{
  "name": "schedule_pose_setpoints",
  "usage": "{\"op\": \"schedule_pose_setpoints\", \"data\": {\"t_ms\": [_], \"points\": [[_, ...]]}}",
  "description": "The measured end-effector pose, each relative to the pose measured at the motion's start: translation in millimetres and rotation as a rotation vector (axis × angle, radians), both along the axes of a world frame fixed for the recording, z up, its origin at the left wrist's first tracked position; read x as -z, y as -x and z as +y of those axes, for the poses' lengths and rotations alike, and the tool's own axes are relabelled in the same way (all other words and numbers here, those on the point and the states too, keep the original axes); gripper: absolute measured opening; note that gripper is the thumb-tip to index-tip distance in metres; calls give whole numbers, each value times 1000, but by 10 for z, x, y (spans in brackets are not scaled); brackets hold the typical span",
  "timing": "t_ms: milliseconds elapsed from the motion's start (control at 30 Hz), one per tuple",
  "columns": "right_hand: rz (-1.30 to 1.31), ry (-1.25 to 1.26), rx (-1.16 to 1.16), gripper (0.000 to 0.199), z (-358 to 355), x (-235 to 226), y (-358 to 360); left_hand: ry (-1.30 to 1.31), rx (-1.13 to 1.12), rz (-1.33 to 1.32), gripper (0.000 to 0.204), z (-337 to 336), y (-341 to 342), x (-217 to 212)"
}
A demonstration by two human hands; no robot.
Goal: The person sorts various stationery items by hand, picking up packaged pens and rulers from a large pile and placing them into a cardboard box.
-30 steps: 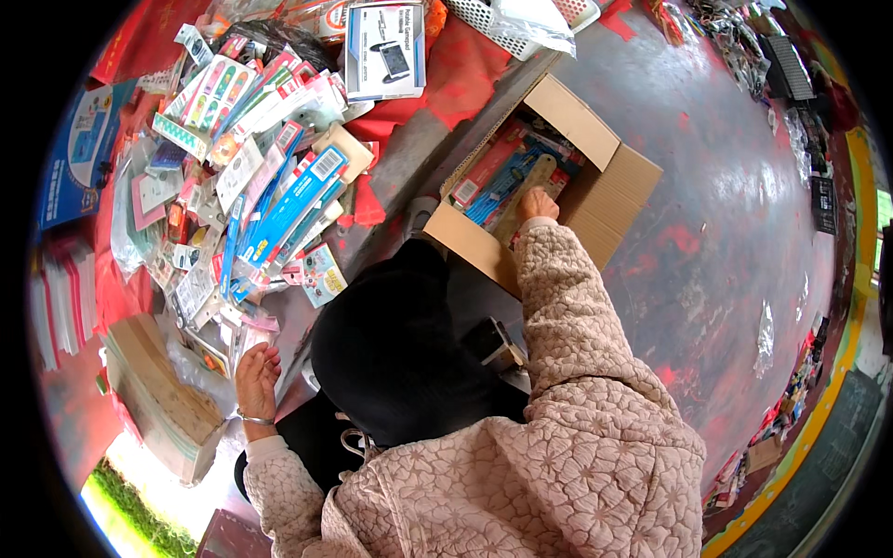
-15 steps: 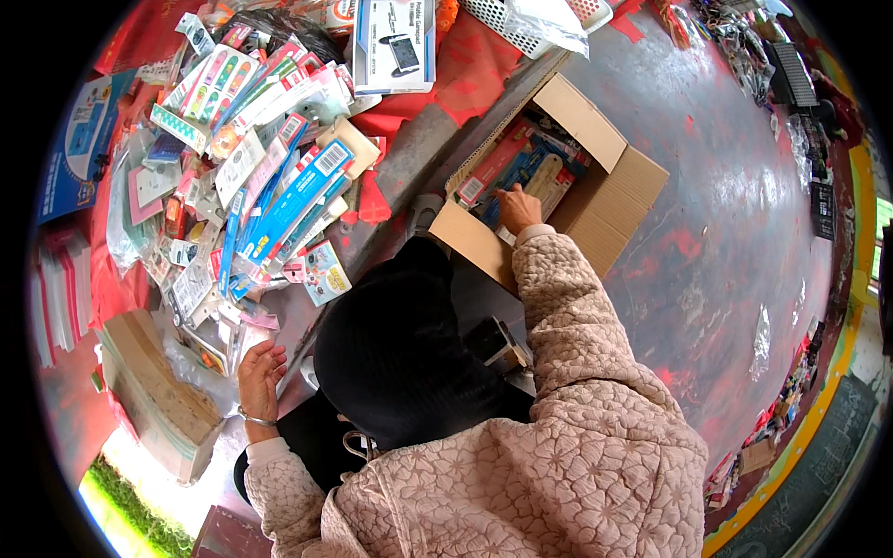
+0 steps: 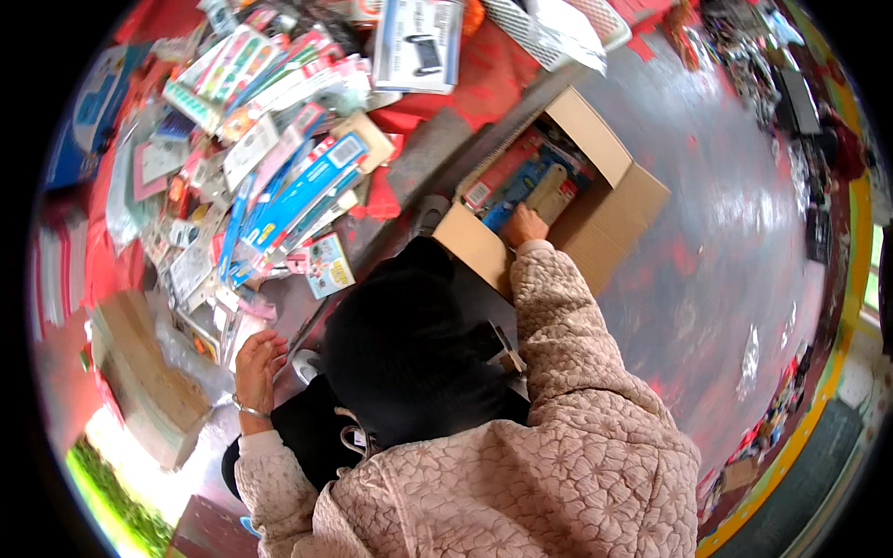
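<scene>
My right hand reaches into an open cardboard box, down near its near wall. Its fingers curl downward onto the packed goods, and their tips are hidden. Beside them lies a flat tan piece with a rounded end, over blue packaging. A red package with a white label fills the box's left side. My left hand, with a bracelet at the wrist, hovers near the pile's lower edge. Its fingers are loosely bent and apart, holding nothing.
A heap of packaged small goods covers the red-sheeted surface at left. Behind it stand a white-and-blue box and a white plastic basket. Flattened cardboard lies at lower left. A large black cloth shape hides the middle.
My right hand has shifted slightly down and right inside the box, uncovering more of the tan piece. My left hand has barely moved. The whole view has shifted a little.
</scene>
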State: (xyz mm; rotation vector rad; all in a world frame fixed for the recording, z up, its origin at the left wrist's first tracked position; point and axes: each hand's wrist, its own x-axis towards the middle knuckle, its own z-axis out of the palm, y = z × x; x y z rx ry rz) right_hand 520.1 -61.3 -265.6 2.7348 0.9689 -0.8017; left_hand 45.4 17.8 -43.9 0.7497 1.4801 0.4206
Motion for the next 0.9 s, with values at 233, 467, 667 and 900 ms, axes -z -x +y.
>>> {"op": "schedule_pose_setpoints", "data": {"t_ms": [233,467,667,900], "points": [[-54,-161,-18,30,137,-755,-324,-54,127,-35,21,246,-120,-365],[552,-828,-71,41,1221,-2372,153,-93,326,-127,22,244,-182,-419],[212,-598,-965,32,2131,-3296,1476,-217,681,-69,23,197,-359,-535],[-224,-317,-1438,16,2383,-2533,2317,-712,923,47,21,164,-449,-436]]}}
